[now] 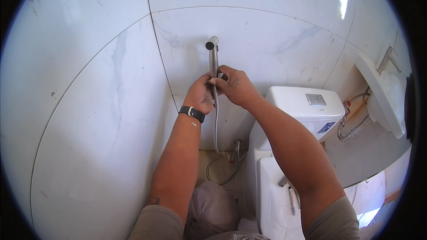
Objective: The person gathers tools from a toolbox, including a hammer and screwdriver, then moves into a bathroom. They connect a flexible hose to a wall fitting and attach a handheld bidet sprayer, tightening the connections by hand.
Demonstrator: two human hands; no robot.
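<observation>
A metal bidet sprayer [212,58] stands upright against the marbled wall, its head at the top. From its lower end a flexible metal hose [216,124] hangs down, then loops near the floor. My right hand [239,88] comes from the right, thumb and fingers closed about the joint of sprayer and hose. On the left side, my left hand [200,94] is curled round the same joint, its fingertips partly hidden behind the hose. A black strap with a buckle [191,113] circles my left wrist. Something small and dark shows between the hands, too covered to name.
To the right stands a white toilet tank [302,106] with a square flush button. Small tools or fittings [292,198] lie on the toilet lid [271,213]. A valve [237,144] sits low on the wall. A basin [384,93] with a tap hangs far right.
</observation>
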